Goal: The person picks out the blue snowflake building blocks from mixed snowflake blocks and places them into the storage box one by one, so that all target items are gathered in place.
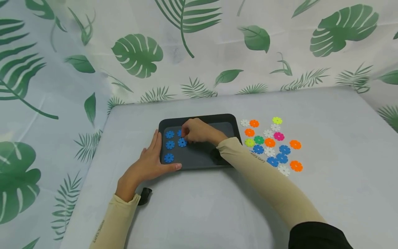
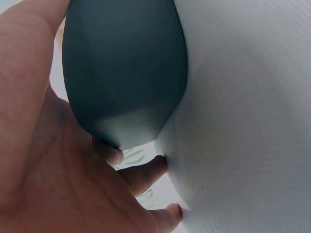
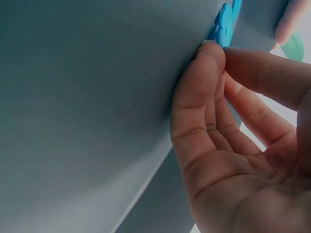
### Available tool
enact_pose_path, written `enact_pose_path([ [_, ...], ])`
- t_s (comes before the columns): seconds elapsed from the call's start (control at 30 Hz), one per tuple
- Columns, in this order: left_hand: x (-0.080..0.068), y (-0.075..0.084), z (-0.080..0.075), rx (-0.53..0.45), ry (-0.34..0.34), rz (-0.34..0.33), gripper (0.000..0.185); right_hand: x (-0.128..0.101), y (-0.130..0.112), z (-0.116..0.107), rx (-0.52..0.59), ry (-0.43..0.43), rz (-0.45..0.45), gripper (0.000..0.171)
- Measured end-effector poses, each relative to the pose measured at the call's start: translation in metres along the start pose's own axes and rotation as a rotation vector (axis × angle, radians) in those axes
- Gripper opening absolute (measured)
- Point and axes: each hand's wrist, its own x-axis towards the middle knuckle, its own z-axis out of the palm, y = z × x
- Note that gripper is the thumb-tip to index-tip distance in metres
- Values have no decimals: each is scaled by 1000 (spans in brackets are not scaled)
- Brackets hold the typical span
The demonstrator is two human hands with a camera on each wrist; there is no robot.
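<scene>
Five blue flower-shaped discs point(image 1: 170, 144) can be counted inside a dark rectangular tray point(image 1: 196, 158), which is set on a pale table point(image 1: 192, 207) in front of the person. At the tray's left end a column of three is formed; beside it, a second column is made up of two, one partly covered by the right hand point(image 1: 199, 130).

The laying-out of blue pieces is judged to be partway: the near place in the second column is unfilled, and the visible floor to its right is bare. At least four loose blue discs point(image 1: 282, 158) are left on the table beyond the tray's right end, mixed with orange discs point(image 1: 296, 166), white discs point(image 1: 283, 169), yellow-green discs point(image 1: 277, 120), a green disc point(image 1: 259, 139) and a pink disc point(image 1: 278, 136).

The nearer disc of the second column appears to be pinched between thumb and fingertips of the right hand. By the left hand point(image 1: 146, 164), spread wide, the tray is braced: fingers along its left side, thumb along its near rim.

Being round, the discs have no long axis; those in the tray are laid flat. The tray's long axis is turned left to right, slightly askew.
</scene>
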Motion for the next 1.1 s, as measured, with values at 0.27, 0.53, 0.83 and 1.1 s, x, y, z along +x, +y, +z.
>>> enact_pose_path([
  [0.27,2,0,2,5,-5,5,139,-1,1,2,-13,14,-8,11],
  [0.53,0,2,3,6,1,8,138,-9,0,-4,-22,53,-86,16],
  [0.83,-1,2,-2,2,5,2,139,-40,-23,-20,35,133,-160,18],
  [1.1,-2,2,1,9,6,2,140,-72,-19,-26,77,194,-128,38],
])
